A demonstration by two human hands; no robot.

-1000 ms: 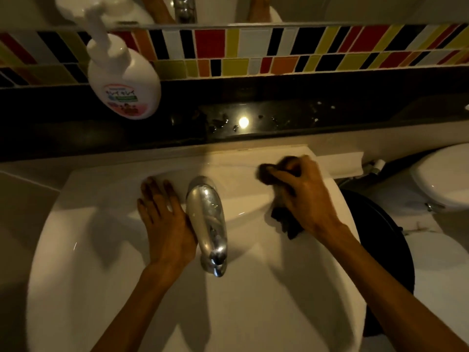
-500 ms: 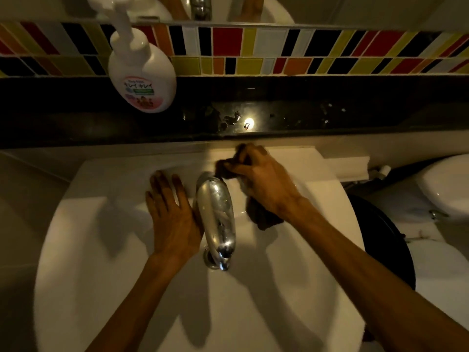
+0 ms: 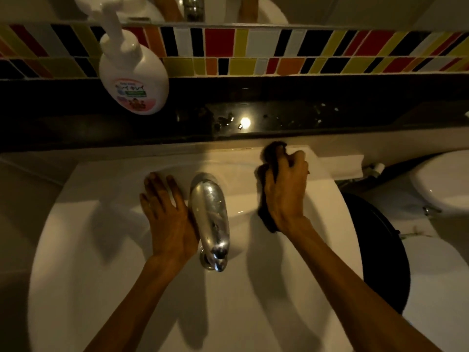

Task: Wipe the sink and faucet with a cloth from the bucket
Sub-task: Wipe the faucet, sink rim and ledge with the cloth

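Note:
A white sink (image 3: 96,245) fills the middle of the view, with a chrome faucet (image 3: 209,214) rising from its back deck. My right hand (image 3: 286,191) presses a dark cloth (image 3: 266,219) onto the deck right of the faucet, near the back right corner; the cloth sticks out beyond my fingertips and under my wrist. My left hand (image 3: 167,212) lies flat on the sink deck, fingers spread, touching the faucet's left side. The bucket is a dark round shape (image 3: 380,250) below the sink's right edge.
A white pump soap bottle (image 3: 133,77) stands on the black ledge (image 3: 304,115) behind the sink. Coloured tiles (image 3: 253,49) and a mirror edge run above it. A white toilet (image 3: 441,184) stands at the right.
My right hand has swept the cloth from just behind the faucet out to the back right corner of the deck. My left hand has stayed flat beside the faucet.

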